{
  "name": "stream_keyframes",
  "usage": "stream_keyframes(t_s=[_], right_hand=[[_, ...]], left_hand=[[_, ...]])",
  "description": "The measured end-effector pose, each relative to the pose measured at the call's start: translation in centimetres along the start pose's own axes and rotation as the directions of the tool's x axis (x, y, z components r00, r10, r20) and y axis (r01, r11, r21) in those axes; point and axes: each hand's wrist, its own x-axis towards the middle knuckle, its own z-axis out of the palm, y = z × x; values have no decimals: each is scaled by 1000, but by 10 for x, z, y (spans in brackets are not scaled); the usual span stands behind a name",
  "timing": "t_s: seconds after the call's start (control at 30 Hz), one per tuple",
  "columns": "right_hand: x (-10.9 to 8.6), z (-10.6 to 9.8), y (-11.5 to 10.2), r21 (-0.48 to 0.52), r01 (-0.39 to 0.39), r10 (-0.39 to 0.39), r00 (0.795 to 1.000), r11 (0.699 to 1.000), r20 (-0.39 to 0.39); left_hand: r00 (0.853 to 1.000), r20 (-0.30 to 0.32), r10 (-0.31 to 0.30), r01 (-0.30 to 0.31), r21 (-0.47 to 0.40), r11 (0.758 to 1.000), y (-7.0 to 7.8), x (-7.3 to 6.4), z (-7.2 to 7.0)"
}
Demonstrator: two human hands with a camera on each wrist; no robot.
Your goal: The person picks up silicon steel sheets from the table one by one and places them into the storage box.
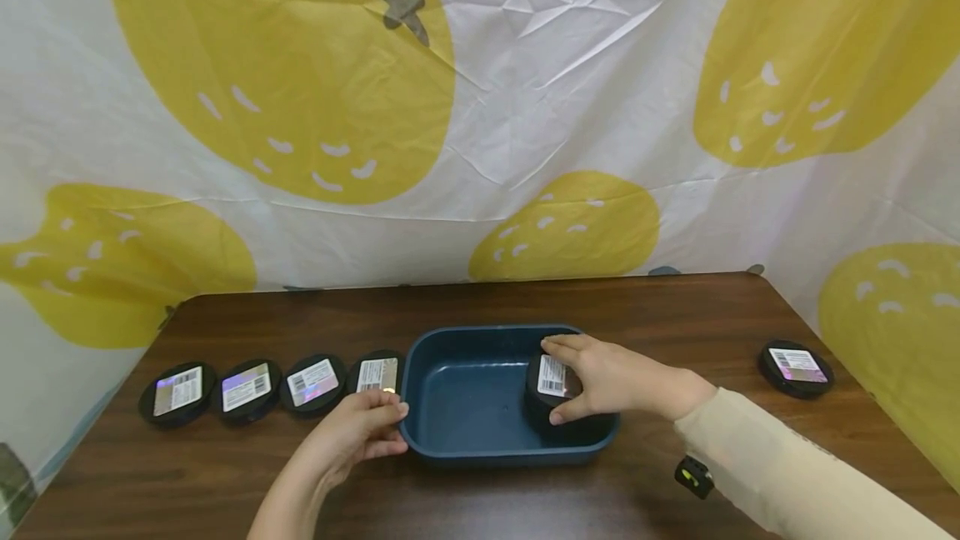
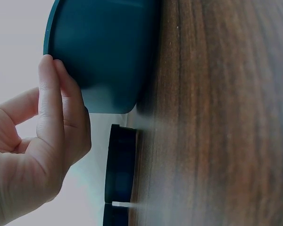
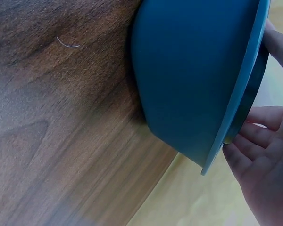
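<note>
A blue-grey oblong plastic basin [image 1: 468, 394] stands on the table in the head view. My right hand [image 1: 611, 377] spans a round black, flat-sided container [image 1: 552, 376] with a white label on top, thumb on the near side and fingers on the far side. That container is at the basin's right end, within its rim; the right wrist view shows its dark edge [image 3: 250, 94] projecting above the rim between my fingers. At the left end, my left hand [image 1: 367, 426] touches the basin's rim with its fingertips, fingers fairly straight in the left wrist view.
Several similar labelled black containers [image 1: 313, 384] lie in a row left of the basin, the nearest [image 1: 377, 375] close against its wall. Another one [image 1: 797, 369] lies far right on the brown wooden table [image 1: 480, 498]. Behind hangs a white cloth [image 1: 570, 107] with yellow fruit prints.
</note>
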Motion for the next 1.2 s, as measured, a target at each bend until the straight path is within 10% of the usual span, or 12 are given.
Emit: stream_keyframes(t_s=[1.2], right_hand=[[-34, -1, 19, -76, -6, -3, 993, 997, -115]], left_hand=[[1000, -6, -4, 4, 16, 1000, -1, 1, -1]])
